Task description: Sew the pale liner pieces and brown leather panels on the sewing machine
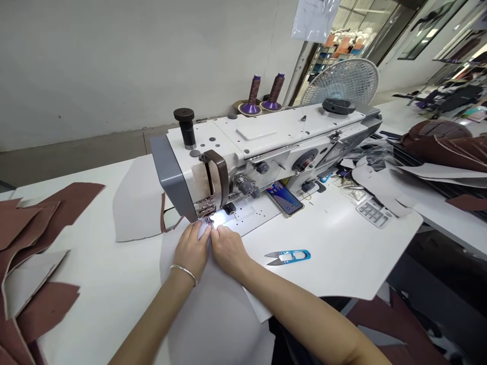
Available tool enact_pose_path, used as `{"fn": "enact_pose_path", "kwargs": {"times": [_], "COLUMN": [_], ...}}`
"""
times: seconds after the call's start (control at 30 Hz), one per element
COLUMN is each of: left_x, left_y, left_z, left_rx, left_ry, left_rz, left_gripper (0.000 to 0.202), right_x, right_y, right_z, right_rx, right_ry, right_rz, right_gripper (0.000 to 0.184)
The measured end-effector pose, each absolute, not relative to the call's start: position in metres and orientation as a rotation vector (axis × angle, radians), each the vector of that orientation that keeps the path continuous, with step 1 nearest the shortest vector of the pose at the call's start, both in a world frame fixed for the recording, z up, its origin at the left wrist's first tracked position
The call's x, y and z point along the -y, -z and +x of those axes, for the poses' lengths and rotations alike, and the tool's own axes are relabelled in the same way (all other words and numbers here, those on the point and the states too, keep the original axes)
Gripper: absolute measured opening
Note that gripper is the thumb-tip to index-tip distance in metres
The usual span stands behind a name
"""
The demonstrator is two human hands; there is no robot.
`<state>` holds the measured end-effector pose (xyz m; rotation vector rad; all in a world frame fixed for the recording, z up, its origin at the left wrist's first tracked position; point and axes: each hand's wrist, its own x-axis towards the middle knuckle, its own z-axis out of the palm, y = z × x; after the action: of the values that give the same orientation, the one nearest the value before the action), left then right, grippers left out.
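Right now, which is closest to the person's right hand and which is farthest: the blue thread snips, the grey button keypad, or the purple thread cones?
From the right hand, in the head view:
1. Blue thread snips, on the white table just to its right.
2. Grey button keypad, farther right on the table.
3. Purple thread cones, behind the white sewing machine, by the wall.

No legible text, labels or numbers.

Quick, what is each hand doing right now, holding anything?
Left hand: fingertips down on the pale sheet by the presser foot; grip cannot be told.
Right hand: fingertips on the same sheet, close alongside; grip cannot be told.
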<state>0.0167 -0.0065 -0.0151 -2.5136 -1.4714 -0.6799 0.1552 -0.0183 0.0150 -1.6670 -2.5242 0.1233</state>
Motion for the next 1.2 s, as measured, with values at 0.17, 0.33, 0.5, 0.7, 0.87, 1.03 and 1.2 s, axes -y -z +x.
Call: {"fn": "enact_pose_path", "kwargs": {"times": [0.17, 0.33, 0.5, 0.7, 0.87, 1.03, 1.2], "left_x": [0.006, 0.008, 0.007, 0.007, 0.014, 0.020, 0.016], "left_y": [0.016, 0.014, 0.015, 0.013, 0.000, -0.004, 0.003], "left_z": [0.016, 0.017, 0.016, 0.014, 0.020, 0.024, 0.020], "left_rx": [1.458, 1.445, 1.453, 1.491, 1.594, 1.659, 1.619], "left_ry": [0.637, 0.640, 0.624, 0.579, 0.516, 0.462, 0.432], "left_rz": [-2.500, -2.488, -2.481, -2.490, -2.446, -2.411, -2.420], "left_gripper": [0.036, 0.037, 0.037, 0.038, 0.035, 0.032, 0.034], "right_x": [0.017, 0.018, 0.017, 0.019, 0.019, 0.018, 0.018], "right_y": [-0.015, -0.016, -0.016, -0.014, -0.013, -0.015, -0.013], "right_z": [0.155, 0.156, 0.156, 0.157, 0.157, 0.155, 0.154], "right_rx": [2.528, 2.525, 2.527, 2.511, 2.508, 2.495, 2.495], "right_ry": [-0.126, -0.132, -0.138, -0.161, -0.167, -0.156, -0.144], "right_rz": [-1.667, -1.664, -1.673, -1.676, -1.678, -1.675, -1.688], "right_gripper": [0.019, 0.019, 0.019, 0.019, 0.021, 0.023, 0.020]}}
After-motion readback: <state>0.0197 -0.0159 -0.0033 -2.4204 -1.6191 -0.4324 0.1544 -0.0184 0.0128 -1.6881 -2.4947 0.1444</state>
